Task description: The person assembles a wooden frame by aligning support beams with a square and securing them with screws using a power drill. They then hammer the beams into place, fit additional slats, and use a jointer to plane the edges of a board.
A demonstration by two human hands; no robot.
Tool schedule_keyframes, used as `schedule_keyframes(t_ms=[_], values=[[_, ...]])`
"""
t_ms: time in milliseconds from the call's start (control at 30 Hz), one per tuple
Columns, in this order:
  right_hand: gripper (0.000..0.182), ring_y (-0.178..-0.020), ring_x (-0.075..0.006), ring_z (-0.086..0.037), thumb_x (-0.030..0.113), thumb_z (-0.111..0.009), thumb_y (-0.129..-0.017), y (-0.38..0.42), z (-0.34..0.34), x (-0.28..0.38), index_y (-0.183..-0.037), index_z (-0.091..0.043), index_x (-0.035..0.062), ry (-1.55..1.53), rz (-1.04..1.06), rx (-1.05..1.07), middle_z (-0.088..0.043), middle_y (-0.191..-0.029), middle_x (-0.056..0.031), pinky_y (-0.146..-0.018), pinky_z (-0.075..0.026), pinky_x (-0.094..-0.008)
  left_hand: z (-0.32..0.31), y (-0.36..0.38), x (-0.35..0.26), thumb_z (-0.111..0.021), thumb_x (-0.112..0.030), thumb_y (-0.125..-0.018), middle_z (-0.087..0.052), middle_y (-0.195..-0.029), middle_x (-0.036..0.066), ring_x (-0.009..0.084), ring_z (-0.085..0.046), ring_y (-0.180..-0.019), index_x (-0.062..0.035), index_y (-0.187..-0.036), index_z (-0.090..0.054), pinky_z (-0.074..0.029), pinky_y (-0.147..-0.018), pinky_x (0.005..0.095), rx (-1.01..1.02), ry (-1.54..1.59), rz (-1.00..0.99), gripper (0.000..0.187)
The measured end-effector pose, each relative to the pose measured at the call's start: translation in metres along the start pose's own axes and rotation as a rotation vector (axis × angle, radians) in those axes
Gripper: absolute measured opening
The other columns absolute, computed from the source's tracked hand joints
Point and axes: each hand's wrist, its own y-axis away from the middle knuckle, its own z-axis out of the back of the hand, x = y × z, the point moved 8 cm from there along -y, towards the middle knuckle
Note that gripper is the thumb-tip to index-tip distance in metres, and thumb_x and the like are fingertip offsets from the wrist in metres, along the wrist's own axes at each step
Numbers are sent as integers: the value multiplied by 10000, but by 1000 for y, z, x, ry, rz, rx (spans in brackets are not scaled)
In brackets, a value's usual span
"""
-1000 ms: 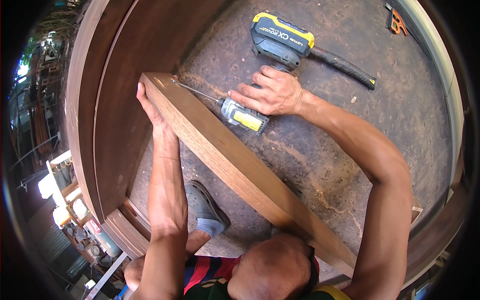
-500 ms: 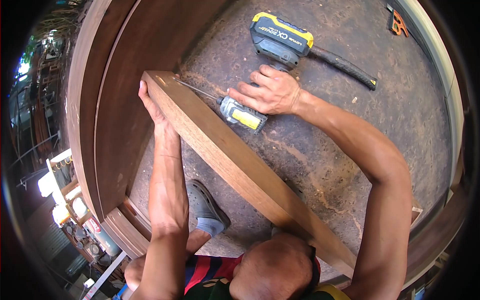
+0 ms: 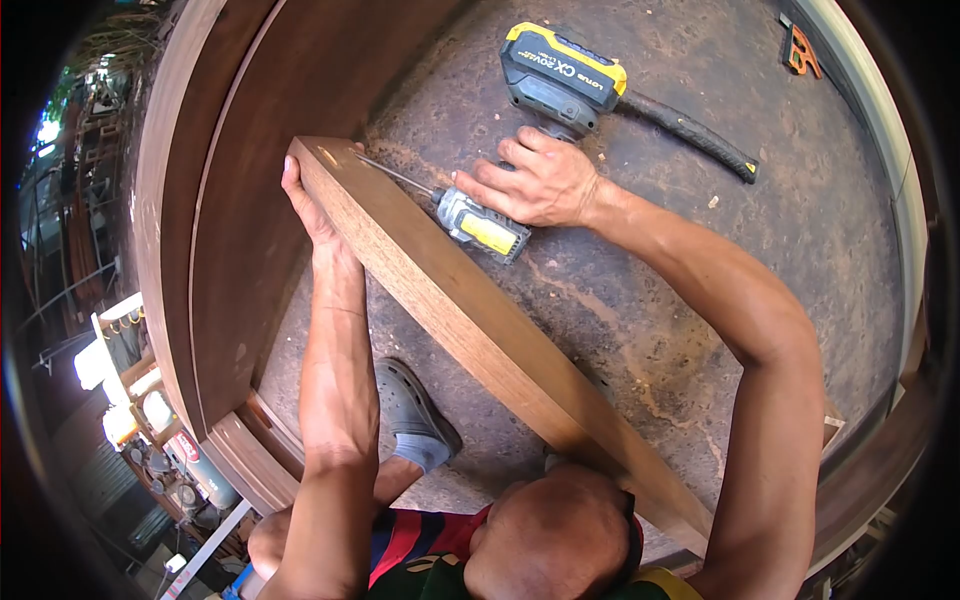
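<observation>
My left hand grips the far end of a thick brown wooden beam, its thumb or finger showing at the near side. The beam runs diagonally down toward my body and has a small pale slot near its end. Wrapped round the handle of a cordless impact driver is my right hand. A long thin bit reaches from the driver's nose to the beam's side face near its end. The tip's contact is partly hidden by the beam. The driver's yellow and black battery points away from me.
A black handle lies beside the battery, partly hidden by it. An orange-handled tool lies at the far right by a pale curved edge. Tall brown wooden panels stand on the left. A clog-shod foot rests on the stained floor.
The beam's far end and the bit have shifted very slightly to the right and up in view. Both hands keep their hold.
</observation>
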Motion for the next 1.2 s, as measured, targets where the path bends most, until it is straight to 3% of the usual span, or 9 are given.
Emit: schedule_keyframes(t_ms=[1200], values=[[414,-840,-160,-570,254,-563,-848,-9,-5,3,-1242,-642,152,19,-45,95,-641,-978,37,-808,-426,-327,4,-1,1,-680,-690,-758,-624,-1130,232,314,-653,-937,-35,-1243,-535,-589,-785,424,-7,19,1,828]])
